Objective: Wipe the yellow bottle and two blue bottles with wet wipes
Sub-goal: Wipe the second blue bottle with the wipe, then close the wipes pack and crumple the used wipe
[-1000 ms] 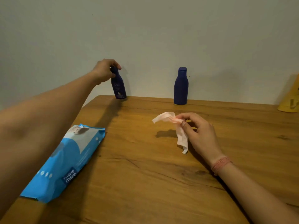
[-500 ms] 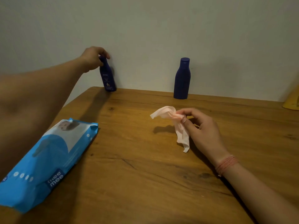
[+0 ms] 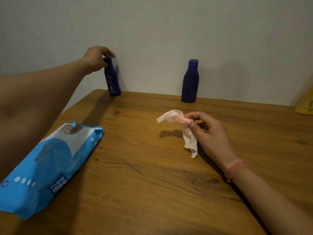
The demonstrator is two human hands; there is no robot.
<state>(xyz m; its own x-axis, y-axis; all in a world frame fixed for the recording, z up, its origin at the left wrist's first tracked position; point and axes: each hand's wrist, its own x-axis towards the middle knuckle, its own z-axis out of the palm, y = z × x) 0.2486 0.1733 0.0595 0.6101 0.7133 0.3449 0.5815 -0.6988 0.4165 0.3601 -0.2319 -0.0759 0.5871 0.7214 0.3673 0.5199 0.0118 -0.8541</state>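
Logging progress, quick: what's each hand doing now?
Left hand: grips the labelled blue bottle at its cap.
Right hand: pinches the wet wipe.

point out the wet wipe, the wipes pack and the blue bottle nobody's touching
wet wipe (image 3: 189, 138), head view, hanging lower fold
wipes pack (image 3: 50, 167), head view, blue top face
untouched blue bottle (image 3: 190, 85), head view, mid body

At the upper left of the frame stands a dark blue bottle (image 3: 112, 78) with small white lettering and a pale mark on its label; a plain dark blue bottle (image 3: 190, 82) stands at upper centre. A yellow bottle (image 3: 304, 106) shows at the right edge. The wet wipe (image 3: 184, 128) is pale pink. The wipes pack (image 3: 45, 167) at lower left is bright blue with a white panel, white dots and white lettering. The surface (image 3: 152, 184) is brown wood grain with dark knots. The wall (image 3: 169, 31) is plain grey-white. Pink threads (image 3: 236, 169) circle the right wrist.
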